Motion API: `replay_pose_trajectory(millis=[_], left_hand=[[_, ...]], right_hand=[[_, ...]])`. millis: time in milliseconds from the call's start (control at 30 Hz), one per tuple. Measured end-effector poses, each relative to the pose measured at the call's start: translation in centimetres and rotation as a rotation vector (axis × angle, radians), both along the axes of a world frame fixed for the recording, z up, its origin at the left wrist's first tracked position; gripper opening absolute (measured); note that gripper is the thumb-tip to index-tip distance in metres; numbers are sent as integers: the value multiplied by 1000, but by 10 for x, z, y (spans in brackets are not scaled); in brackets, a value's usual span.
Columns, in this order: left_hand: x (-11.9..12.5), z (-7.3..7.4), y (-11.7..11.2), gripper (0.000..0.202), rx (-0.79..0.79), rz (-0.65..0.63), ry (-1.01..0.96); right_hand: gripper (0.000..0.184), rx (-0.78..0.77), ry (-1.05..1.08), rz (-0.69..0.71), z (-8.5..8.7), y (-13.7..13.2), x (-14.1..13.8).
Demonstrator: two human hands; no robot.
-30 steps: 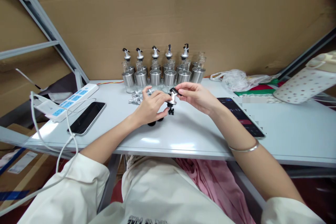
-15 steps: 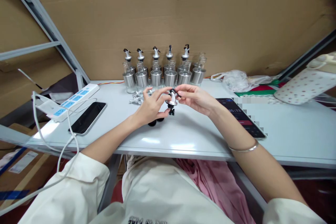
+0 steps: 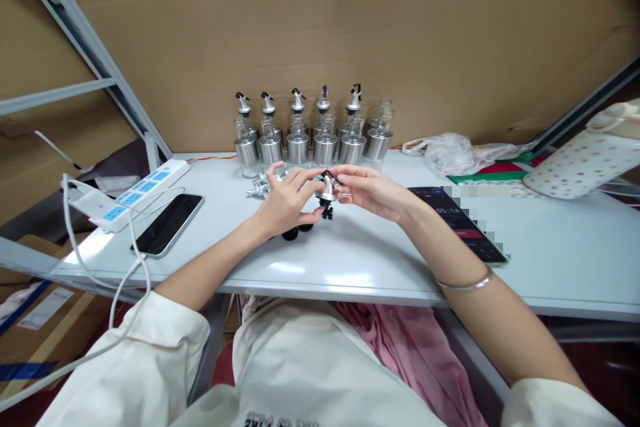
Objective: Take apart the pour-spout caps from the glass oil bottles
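Note:
My left hand (image 3: 287, 201) and my right hand (image 3: 369, 189) meet over the white table (image 3: 380, 253), both pinching a small silver-and-black pour spout (image 3: 327, 191). The left fingers hold its silver base; the right fingertips are on its black top. Small black caps (image 3: 295, 233) lie on the table just under my left hand. Loose silver spout parts (image 3: 259, 186) lie behind my left hand. A row of glass bottles with steel sleeves (image 3: 313, 137) stands at the back of the table, several of them fitted with spouts.
A dark phone (image 3: 168, 224) and a white power strip (image 3: 137, 193) with cables lie at the left. Another phone (image 3: 460, 223) with a lit screen lies at the right. A plastic bag (image 3: 447, 153) and a dotted white container (image 3: 585, 159) sit at the far right. Cardboard backs the table.
My right hand has moved slightly left and closer to my left hand over the spout. My left fingers have shifted on the spout.

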State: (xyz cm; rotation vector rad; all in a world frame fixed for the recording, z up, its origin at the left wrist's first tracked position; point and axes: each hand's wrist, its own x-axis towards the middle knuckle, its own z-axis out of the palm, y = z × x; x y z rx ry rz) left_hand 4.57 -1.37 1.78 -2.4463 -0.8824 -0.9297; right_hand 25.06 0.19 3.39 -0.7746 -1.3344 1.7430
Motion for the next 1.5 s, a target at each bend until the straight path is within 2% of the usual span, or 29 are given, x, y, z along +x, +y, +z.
replay_pose_trajectory(millis=[200, 300, 367, 500, 667, 867, 1000, 1133, 1300, 1500], left_hand=[[-2, -1, 2, 27, 32, -57, -39], [-2, -2, 1, 28, 17, -54, -44], [-2, -2, 1, 28, 3, -40, -45], [0, -2, -1, 26, 35, -35, -84], [1, -4, -2, 28, 83, -63, -126], [3, -4, -3, 25, 78, -88, -129], [2, -4, -3, 22, 54, -86, -64], [3, -6, -3, 20, 64, -136, -26], [4, -8, -3, 20, 10, -125, 16], [4, -8, -2, 18, 92, -175, -4]], right_hand=[[16, 6, 24, 138, -1, -6, -6], [25, -69, 62, 281, 0, -10, -9], [29, -108, 78, 316, 0, -12, -12], [20, -108, 104, 271, -2, -13, -17], [21, -151, 116, 284, -1, -12, -17], [37, -212, 130, 321, 3, -15, -18], [43, -249, 145, 294, 1, -17, -22], [49, -272, 93, 313, -2, -17, -24], [44, -303, 81, 307, -3, -15, -24], [33, -308, 154, 375, -5, -13, -25]])
